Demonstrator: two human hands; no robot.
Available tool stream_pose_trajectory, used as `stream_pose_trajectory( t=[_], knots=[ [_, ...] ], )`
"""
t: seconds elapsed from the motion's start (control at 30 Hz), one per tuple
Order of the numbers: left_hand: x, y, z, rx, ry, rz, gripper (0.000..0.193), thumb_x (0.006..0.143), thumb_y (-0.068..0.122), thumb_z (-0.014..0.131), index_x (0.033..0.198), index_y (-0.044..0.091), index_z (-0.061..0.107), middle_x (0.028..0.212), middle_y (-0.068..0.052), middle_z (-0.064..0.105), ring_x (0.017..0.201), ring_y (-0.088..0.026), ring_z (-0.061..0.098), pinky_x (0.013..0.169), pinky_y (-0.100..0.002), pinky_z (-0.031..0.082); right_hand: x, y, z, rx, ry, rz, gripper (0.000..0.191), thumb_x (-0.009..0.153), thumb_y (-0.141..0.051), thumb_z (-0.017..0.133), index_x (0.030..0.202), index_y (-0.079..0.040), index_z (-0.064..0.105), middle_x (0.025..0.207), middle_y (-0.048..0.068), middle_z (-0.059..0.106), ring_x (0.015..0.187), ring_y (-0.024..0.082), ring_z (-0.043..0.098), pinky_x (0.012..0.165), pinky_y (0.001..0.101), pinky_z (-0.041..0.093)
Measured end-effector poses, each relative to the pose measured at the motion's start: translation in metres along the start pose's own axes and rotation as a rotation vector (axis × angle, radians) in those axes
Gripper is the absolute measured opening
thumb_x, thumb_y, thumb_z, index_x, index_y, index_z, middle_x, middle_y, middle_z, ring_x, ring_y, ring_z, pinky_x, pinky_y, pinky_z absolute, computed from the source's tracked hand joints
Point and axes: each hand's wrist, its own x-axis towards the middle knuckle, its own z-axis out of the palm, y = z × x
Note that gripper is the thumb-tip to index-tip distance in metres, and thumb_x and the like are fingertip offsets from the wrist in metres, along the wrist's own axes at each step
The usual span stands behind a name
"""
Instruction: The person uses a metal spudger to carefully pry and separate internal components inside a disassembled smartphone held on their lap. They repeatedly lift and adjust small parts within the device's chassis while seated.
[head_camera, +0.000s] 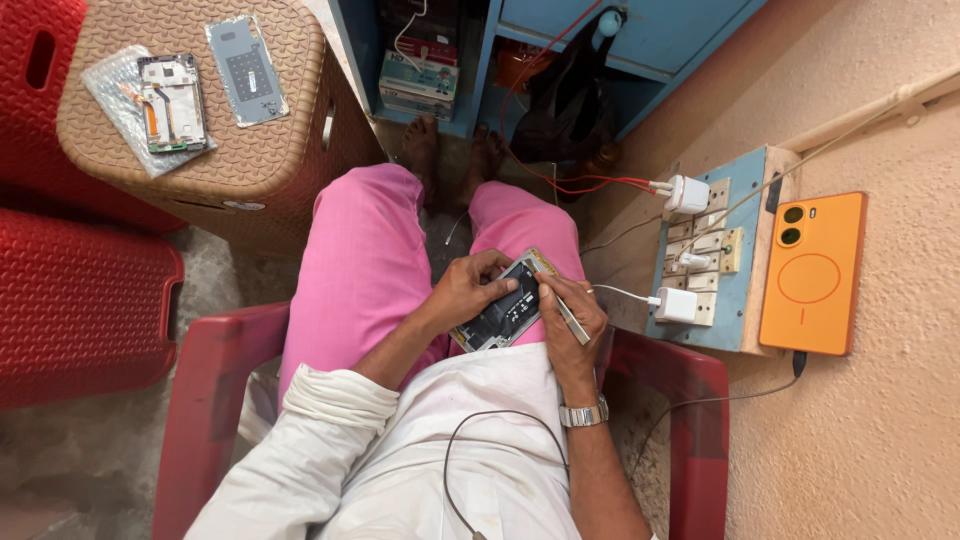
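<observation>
opened phone (508, 308) sits on the lap, braced on the right thigh so it stays flat. left hand (462, 292) wraps its left edge, thumb on top to steady. right hand (568, 318) pinches tweezers (562, 306), tip on the board. chair arm (668, 362) and wall switchboard (706, 252) crowd the right; stool (240, 150) is well apart to the left.

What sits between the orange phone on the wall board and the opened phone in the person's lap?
In the head view, a white charger plug in the blue switchboard.
</observation>
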Motion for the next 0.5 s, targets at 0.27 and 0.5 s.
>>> stream_pose_trajectory(
  t=[0.27, 0.5],
  knots=[
    [0.0008, -0.0010, -0.0001, 0.001, -0.006, -0.013, 0.027, 0.088, 0.016, 0.076, 0.110, 0.001, 0.072, 0.075, -0.006, 0.068, 0.066, -0.008, 0.059, 0.060, -0.027, 0.049, -0.0016, 0.0029, 0.0005, 0.012, 0.006, 0.009, 0.018, 0.096, -0.006, 0.069, 0.111, -0.001, 0.076, 0.105, 0.011, 0.078, 0.100, 0.021, 0.071, 0.096, 0.0345, 0.051],
    [-0.0020, -0.0046, 0.0015, -0.029, 0.001, 0.049, 0.026, 0.088, 0.016, 0.075, 0.110, 0.001, 0.071, 0.077, -0.002, 0.070, 0.069, -0.005, 0.062, 0.063, -0.025, 0.052, -0.0038, 0.0040, 0.0018, -0.038, 0.008, 0.003, 0.019, 0.094, -0.005, 0.069, 0.112, -0.002, 0.076, 0.107, 0.010, 0.078, 0.099, 0.020, 0.070, 0.091, 0.0320, 0.053]
  ],
)
